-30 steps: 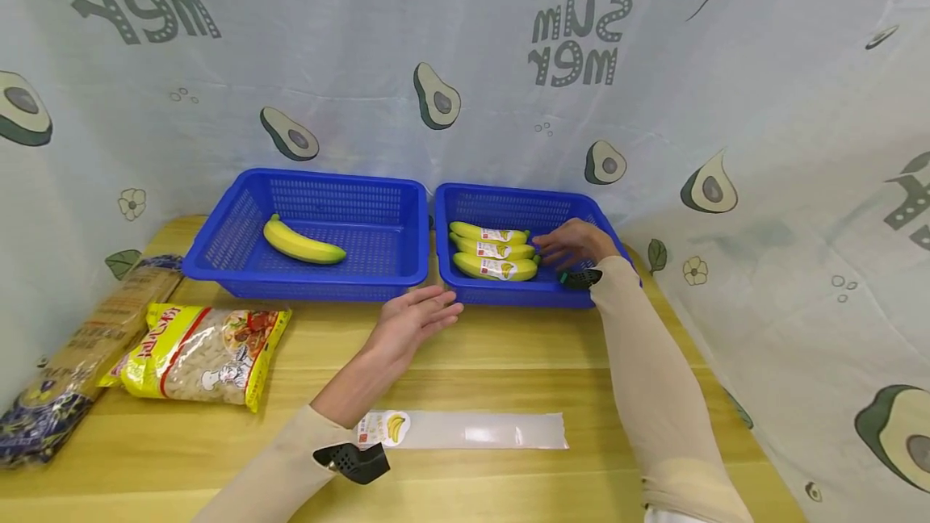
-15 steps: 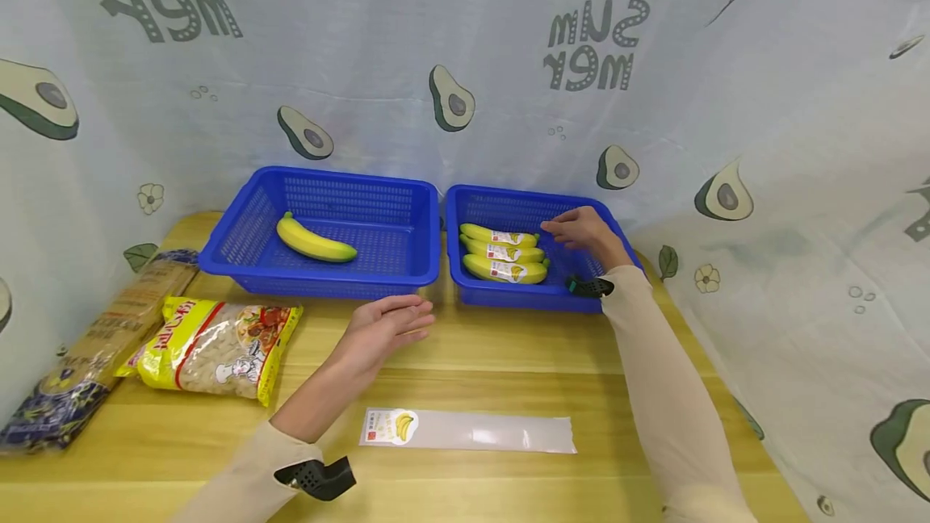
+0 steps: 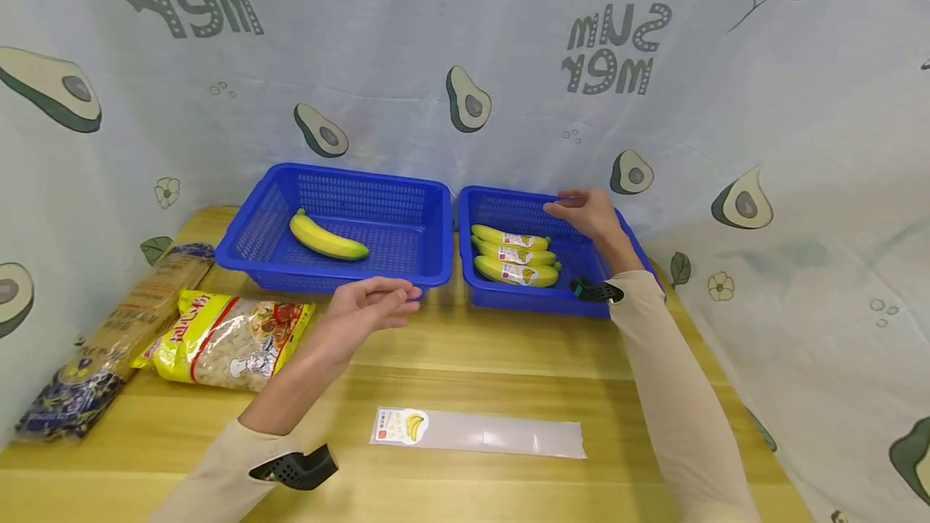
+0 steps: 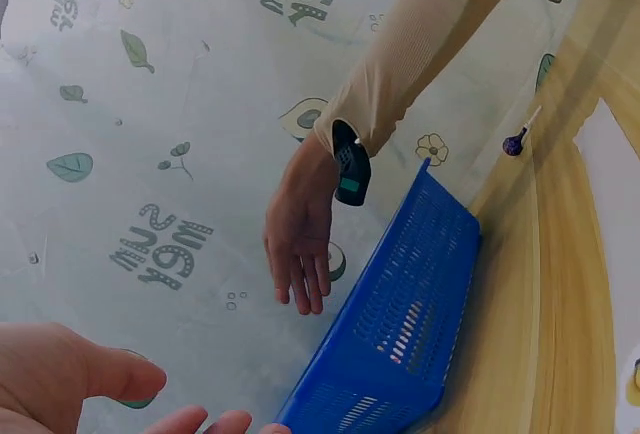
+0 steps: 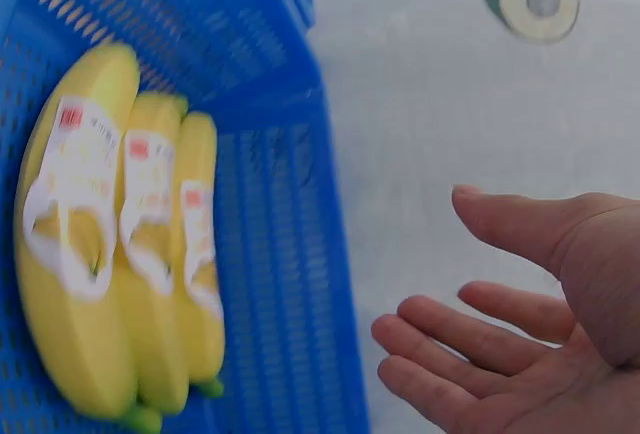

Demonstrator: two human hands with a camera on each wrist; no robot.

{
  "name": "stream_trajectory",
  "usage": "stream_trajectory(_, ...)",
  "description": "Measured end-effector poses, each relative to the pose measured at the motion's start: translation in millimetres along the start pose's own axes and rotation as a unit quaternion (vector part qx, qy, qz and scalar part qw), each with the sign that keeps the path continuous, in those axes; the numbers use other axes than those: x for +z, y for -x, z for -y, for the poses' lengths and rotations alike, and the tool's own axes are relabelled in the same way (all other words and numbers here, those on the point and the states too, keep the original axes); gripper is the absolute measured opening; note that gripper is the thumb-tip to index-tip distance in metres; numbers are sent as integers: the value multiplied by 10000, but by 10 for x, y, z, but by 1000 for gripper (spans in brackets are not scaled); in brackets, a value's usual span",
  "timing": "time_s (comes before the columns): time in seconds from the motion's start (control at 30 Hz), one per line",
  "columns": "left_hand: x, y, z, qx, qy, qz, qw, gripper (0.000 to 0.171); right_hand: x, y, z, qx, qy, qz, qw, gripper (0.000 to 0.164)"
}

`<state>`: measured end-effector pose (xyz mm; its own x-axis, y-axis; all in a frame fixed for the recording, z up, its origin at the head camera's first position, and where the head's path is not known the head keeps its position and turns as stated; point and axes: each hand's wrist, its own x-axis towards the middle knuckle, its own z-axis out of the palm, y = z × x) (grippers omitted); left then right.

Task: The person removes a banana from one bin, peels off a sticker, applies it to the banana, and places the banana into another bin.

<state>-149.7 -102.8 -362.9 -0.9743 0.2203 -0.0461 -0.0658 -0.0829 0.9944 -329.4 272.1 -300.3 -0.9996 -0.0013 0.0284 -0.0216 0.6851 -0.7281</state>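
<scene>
My right hand point(image 3: 590, 215) is raised over the back right of the right blue basket point(image 3: 538, 301), fingers relaxed, holding nothing. Beneath and left of it, three yellow bananas point(image 5: 80, 334) with white labels lie side by side in that basket. My left hand point(image 3: 370, 305) hovers by the front rim of the left blue basket point(image 3: 291, 278), fingers loosely extended and nothing in them. One banana point(image 3: 327, 237) without a visible label lies inside the left basket. Nearer me on the table is a clear strip point(image 3: 501, 434) with a banana label point(image 3: 403, 426) at its left end.
A yellow food packet point(image 3: 218, 341) and a long brown and blue packet point(image 3: 109, 345) lie on the left of the wooden table point(image 3: 465, 370). A lollipop point(image 4: 514, 142) shows in the left wrist view. A patterned sheet point(image 3: 392, 39) hangs behind the baskets.
My right hand has lifted away from the labelled bananas toward the basket's back. My left hand has drawn left from between the baskets. The head view has shifted slightly; the bananas stay put.
</scene>
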Motion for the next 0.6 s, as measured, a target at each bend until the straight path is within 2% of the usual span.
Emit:
stream_trajectory(0.1,-25,22,-65,232,-288,-153,9992,32,25,23,91,-244,-80,-173,9995,65)
stream_trajectory(0.33,-171,50,-214,672,-529,-683,9940,33,115,43,352,-846,-576,-355,9941,56)
stream_trajectory(0.47,-358,59,-263,931,-986,-1160,9839,37,169,65,515,-1019,-1183,-272,9874,54)
stream_trajectory(0.6,-562,76,-310,1001,-1276,-1588,9739,41,233,73,660,-1160,-1628,-111,9798,53)
